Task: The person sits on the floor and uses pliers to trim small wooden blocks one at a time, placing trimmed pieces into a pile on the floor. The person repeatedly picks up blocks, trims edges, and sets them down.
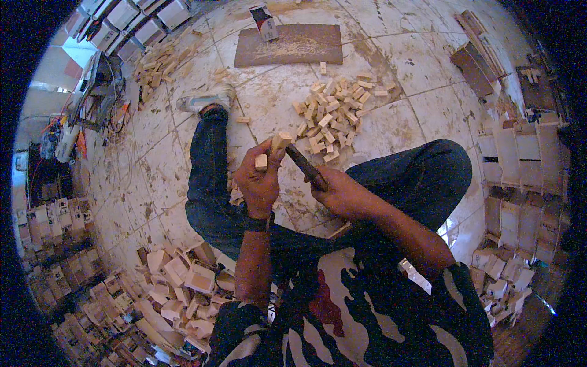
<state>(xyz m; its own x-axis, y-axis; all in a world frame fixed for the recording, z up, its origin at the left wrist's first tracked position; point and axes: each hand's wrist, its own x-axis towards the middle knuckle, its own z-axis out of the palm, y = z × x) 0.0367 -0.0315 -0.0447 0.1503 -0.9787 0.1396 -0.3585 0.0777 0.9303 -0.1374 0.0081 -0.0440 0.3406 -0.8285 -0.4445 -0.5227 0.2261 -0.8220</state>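
My left hand (257, 183) is closed around small wooden blocks. One wooden block (282, 139) sticks up past its fingertips, and the square end of a second block (261, 162) shows at the fingers. In my right hand (338, 194) is a long dark flat tool that looks like a file (301, 161), gripped at its near end. The file's far end points up and left and meets or nearly meets the upper block; whether they touch I cannot tell. Beyond my hands a heap of small wooden blocks (333, 113) lies on the tiled floor.
A brown board (306, 46) strewn with shavings lies ahead, a small box (263, 24) standing on it. Wood pieces (160, 67) are piled at far left. Larger wooden offcuts (189, 275) lie near left. Stacked wooden parts (520, 156) line the right side. My bent legs frame the floor.
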